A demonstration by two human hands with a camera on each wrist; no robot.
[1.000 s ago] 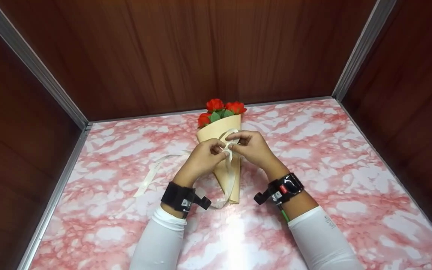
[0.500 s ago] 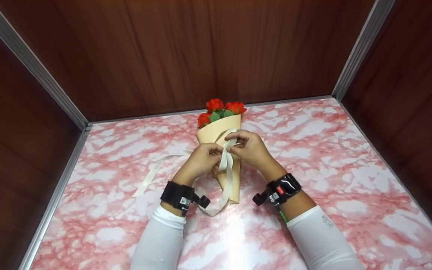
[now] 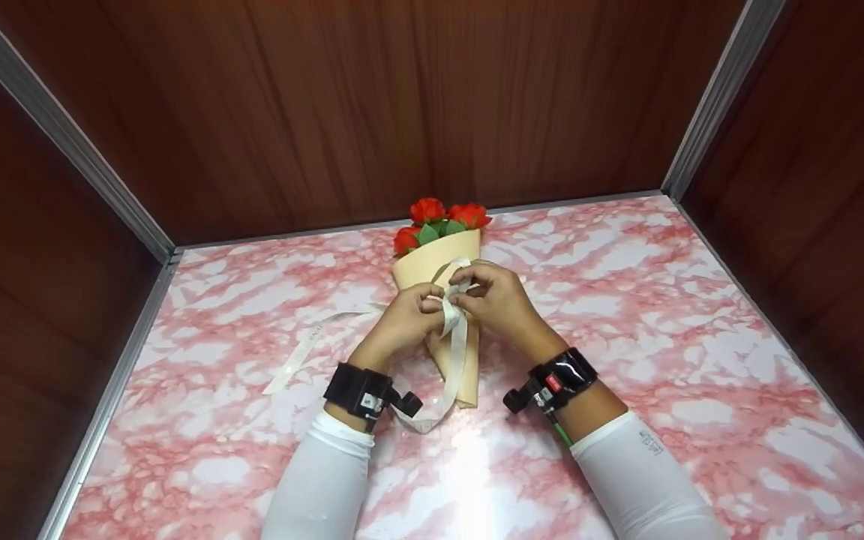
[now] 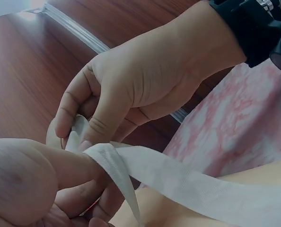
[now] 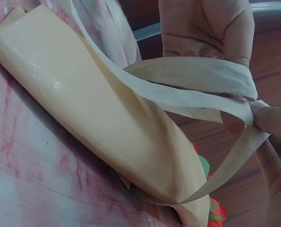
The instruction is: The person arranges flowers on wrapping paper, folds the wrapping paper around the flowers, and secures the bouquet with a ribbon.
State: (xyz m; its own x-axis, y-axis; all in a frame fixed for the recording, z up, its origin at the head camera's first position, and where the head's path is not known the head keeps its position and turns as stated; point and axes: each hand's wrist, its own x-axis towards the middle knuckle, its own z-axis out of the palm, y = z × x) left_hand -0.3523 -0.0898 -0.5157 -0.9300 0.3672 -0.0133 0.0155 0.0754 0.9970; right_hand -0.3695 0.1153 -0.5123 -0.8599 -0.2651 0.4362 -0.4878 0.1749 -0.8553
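A cone of cream wrapping paper point(image 3: 430, 262) lies on the table, red roses point(image 3: 427, 211) and green leaves showing at its far end. Off-white ribbon point(image 3: 456, 352) goes round the cone and rises to both hands at its middle. My right hand point(image 3: 498, 300) pinches the ribbon between thumb and fingers. My left hand point(image 3: 405, 319), close beside it, grips a folded ribbon loop point(image 5: 197, 73). In the left wrist view, ribbon point(image 4: 113, 163) passes over the left thumb. Part of the crossing is hidden by fingers.
One ribbon tail point(image 3: 301, 352) stretches left across the pink-and-white marbled table point(image 3: 214, 427). Another ribbon part curves near the cone's narrow end. Dark wood panels point(image 3: 417, 112) with metal edging stand at the back and both sides.
The left hand has drawn slightly down and left, and a ribbon loop now shows beside its fingers. The ribbon near the cone's tip has sagged toward the front. The right hand has barely moved.
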